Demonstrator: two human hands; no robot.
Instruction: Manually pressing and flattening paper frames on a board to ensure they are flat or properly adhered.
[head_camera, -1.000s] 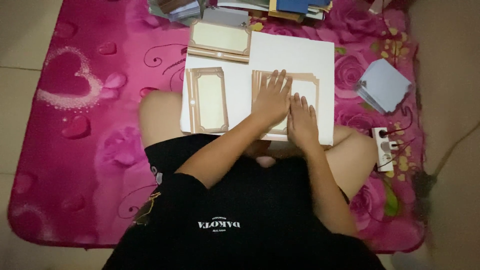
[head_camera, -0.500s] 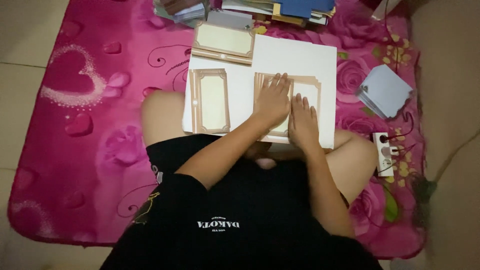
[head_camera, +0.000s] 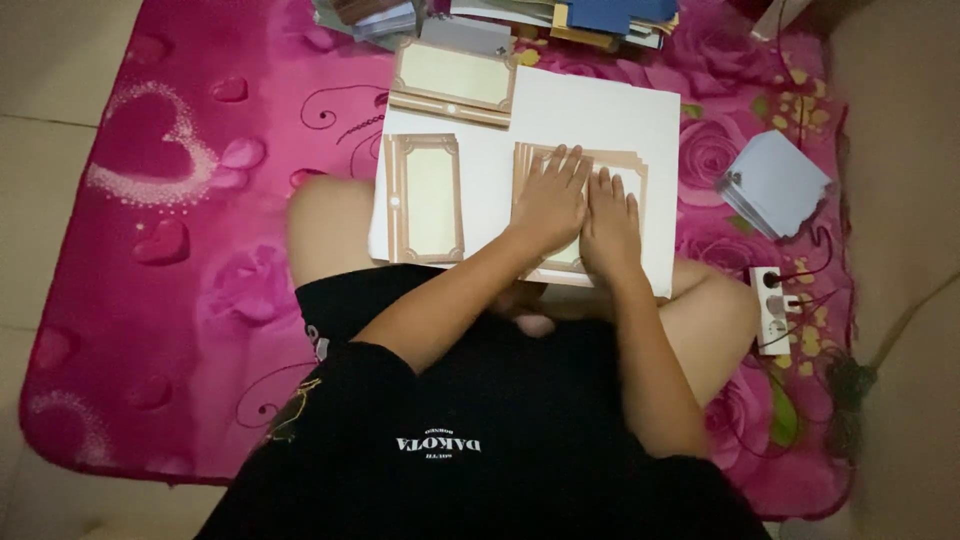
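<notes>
We press a brown-bordered card (head_camera: 580, 215) flat on the white board (head_camera: 610, 120) across our lap, left hand (head_camera: 548, 200) and right hand (head_camera: 610, 222) side by side, fingers spread, gripping nothing. Two similar cards (head_camera: 424, 197) lie finished-looking alongside; paper stacks (head_camera: 560, 15) beyond seem untouched. Our hands hide the card's middle.

Brown-bordered card under both hands

The brown-bordered card (head_camera: 578, 215) lies flat on a white board (head_camera: 600, 115), its cream centre mostly hidden beneath the left hand (head_camera: 548, 200) and right hand (head_camera: 610, 220), which press palm-down side by side. Stepped brown edges show just past the fingertips (head_camera: 572, 160) and to the right of the right hand's fingers.
</notes>
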